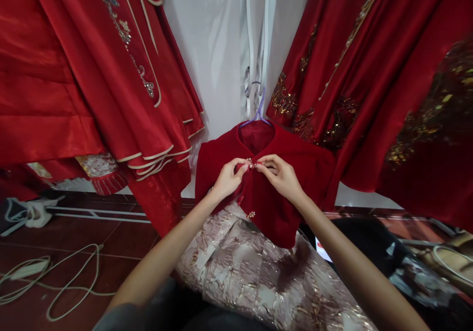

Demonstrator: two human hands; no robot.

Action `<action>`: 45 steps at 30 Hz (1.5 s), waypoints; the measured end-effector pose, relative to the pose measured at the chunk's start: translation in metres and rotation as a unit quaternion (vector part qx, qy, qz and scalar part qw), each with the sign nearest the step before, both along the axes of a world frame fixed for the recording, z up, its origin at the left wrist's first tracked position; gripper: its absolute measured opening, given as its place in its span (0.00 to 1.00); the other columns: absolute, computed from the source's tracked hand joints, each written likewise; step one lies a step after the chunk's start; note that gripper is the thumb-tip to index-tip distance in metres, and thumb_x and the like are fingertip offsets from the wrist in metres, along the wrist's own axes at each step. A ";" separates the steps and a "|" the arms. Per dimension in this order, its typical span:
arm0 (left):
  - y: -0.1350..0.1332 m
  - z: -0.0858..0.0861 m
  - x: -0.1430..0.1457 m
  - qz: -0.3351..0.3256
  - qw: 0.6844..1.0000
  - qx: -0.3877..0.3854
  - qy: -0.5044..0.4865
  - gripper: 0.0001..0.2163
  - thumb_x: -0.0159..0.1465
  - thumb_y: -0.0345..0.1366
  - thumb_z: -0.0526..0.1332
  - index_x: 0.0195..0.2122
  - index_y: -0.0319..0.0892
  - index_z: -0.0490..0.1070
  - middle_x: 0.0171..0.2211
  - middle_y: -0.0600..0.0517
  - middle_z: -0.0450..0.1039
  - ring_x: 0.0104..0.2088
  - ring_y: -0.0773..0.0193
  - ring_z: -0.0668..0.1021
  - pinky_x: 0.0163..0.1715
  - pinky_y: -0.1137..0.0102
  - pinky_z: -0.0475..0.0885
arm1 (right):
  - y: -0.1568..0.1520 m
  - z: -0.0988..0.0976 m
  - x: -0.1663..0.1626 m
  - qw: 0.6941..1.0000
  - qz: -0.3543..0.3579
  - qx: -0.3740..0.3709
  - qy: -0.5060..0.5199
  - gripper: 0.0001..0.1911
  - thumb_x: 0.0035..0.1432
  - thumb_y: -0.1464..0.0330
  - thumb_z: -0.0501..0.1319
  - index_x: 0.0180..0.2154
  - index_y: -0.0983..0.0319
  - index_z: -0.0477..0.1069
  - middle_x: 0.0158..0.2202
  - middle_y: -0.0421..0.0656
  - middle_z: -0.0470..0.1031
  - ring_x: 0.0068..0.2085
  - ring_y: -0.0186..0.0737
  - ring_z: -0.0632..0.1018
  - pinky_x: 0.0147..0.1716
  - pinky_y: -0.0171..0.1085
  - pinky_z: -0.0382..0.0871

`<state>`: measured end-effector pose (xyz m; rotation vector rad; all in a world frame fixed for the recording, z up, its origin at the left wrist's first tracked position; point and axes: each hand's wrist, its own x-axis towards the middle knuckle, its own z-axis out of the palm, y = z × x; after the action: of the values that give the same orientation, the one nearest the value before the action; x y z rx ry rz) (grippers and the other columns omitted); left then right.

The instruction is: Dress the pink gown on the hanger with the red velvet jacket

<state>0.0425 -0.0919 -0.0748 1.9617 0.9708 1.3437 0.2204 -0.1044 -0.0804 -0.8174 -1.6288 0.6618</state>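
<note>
A short red jacket (275, 200) with a plain, velvety surface hangs on a purple hanger (258, 112). At its neckline, the thumb and fingers of my left hand (231, 177) pinch the left side of a beaded button fastening (251, 163). From the other side, my right hand (280, 174) grips the red tab of the same fastening between thumb and fingertips. The two hands nearly meet at the centre front. Lower down the opening sits another gold beaded button (251, 215). A shiny pinkish-silver brocade cloth (258, 272) lies beneath the jacket, over my lap.
Red satin garments with beading (121, 35) hang at the left, and gold-embroidered red garments (369, 75) hang at the right. Behind the hanger is a white wall (207, 40). A loose pale cable (74, 291) is looped on the tiled floor (125, 232).
</note>
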 end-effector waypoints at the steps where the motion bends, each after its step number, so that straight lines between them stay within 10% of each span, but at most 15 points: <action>1: 0.000 0.001 0.001 -0.006 1.000 -0.003 0.002 0.06 0.63 0.33 0.57 0.36 0.38 0.73 0.39 0.47 0.77 0.41 0.64 0.77 0.48 0.68 0.69 | 0.001 0.000 0.000 1.000 -0.001 0.000 0.001 0.13 0.56 0.59 0.62 0.39 0.60 0.69 0.38 0.44 0.76 0.40 0.39 0.79 0.41 0.39 0.76; 38: 0.003 -0.013 0.015 0.000 0.986 -0.097 -0.138 0.07 0.53 0.33 0.66 0.32 0.37 0.75 0.37 0.45 0.80 0.37 0.62 0.81 0.45 0.65 0.74 | 0.000 -0.007 -0.008 0.996 -0.082 0.025 0.038 0.17 0.55 0.55 0.63 0.38 0.61 0.75 0.40 0.46 0.75 0.39 0.41 0.80 0.41 0.41 0.78; 45: -0.002 0.000 0.014 0.060 0.997 0.022 0.051 0.06 0.57 0.35 0.62 0.33 0.40 0.73 0.32 0.49 0.78 0.32 0.65 0.79 0.34 0.71 0.74 | 0.003 -0.001 0.001 0.999 -0.047 0.007 0.015 0.15 0.52 0.58 0.66 0.38 0.62 0.75 0.41 0.47 0.77 0.38 0.42 0.81 0.38 0.39 0.78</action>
<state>0.0563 -0.0942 -0.0752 2.0494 1.1312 1.3510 0.2218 -0.1018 -0.0811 -0.8638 -1.5565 0.5942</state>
